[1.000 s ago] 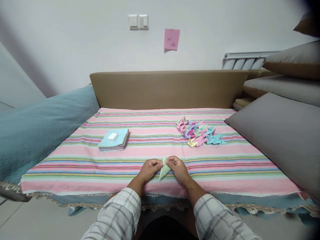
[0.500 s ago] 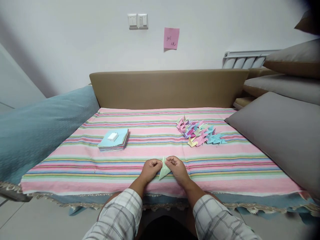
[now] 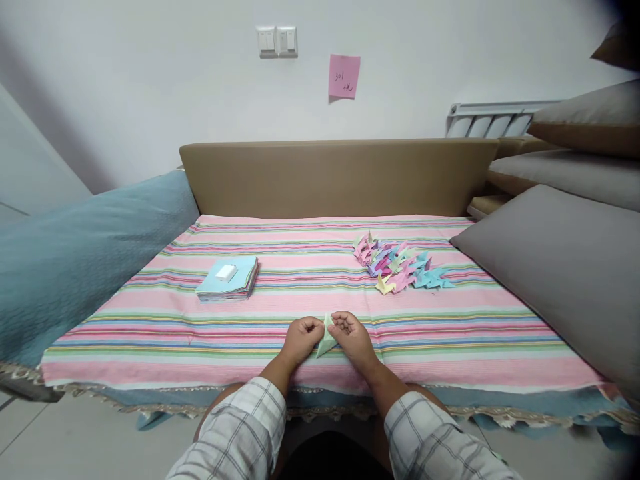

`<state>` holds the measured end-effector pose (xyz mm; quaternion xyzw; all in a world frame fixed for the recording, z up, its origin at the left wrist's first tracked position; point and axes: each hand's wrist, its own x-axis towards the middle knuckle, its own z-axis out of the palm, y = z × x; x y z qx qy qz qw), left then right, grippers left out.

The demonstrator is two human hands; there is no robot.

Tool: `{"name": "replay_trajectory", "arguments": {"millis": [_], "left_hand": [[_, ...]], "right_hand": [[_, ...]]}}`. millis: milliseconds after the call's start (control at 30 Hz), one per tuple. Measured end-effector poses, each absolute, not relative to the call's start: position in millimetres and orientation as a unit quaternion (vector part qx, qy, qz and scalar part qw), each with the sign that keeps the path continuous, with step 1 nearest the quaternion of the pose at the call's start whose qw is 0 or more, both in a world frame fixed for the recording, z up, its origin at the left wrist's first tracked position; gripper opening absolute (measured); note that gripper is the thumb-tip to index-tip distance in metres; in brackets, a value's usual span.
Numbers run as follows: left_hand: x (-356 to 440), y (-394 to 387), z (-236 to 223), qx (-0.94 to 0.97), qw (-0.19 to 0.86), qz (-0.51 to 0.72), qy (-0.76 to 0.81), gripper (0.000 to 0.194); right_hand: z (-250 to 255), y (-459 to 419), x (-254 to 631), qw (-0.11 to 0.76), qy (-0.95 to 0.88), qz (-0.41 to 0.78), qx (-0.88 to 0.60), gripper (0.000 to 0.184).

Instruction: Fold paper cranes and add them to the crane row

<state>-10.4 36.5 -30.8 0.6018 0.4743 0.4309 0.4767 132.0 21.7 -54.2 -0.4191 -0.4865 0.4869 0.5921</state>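
A folded pale green paper [image 3: 326, 341] is pinched between my two hands near the front edge of the striped cloth [image 3: 320, 300]. My left hand [image 3: 301, 339] grips its left side with curled fingers. My right hand [image 3: 353, 337] grips its right side, fingers closed over the paper's top. Most of the paper is hidden by my fingers. A stack of coloured paper squares [image 3: 229, 279] with a small white object [image 3: 226, 272] on top lies to the left. Several folded paper cranes [image 3: 397, 265] in pink, blue, purple and yellow lie in a pile to the right.
A tan headboard [image 3: 335, 175] runs along the back. A teal blanket [image 3: 75, 253] rises on the left. Grey cushions [image 3: 565, 267] are stacked on the right. A pink sticky note [image 3: 344, 77] and light switches [image 3: 277, 41] hang on the wall.
The green paper has sunk lower and shows less between my fingers; my hands have drawn slightly closer together around it.
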Motion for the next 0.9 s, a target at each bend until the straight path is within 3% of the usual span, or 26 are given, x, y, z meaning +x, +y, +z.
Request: {"name": "replay_trajectory", "arguments": {"millis": [267, 500, 900], "left_hand": [[-7.6, 36.8, -32.1, 0.602, 0.454, 0.439, 0.489, 0.023], [-10.4, 35.8, -33.8, 0.625, 0.455, 0.422, 0.474, 0.028], [-12.4, 37.1, -34.1, 0.658, 0.455, 0.414, 0.434, 0.033]], "right_hand": [[-48.2, 15.5, 135.0, 0.582, -0.559, 0.412, -0.424, 0.023], [-45.2, 18.6, 133.9, 0.579, -0.493, 0.486, -0.430, 0.026], [-51.3, 24.7, 134.1, 0.591, -0.463, 0.499, -0.433, 0.026]]}}
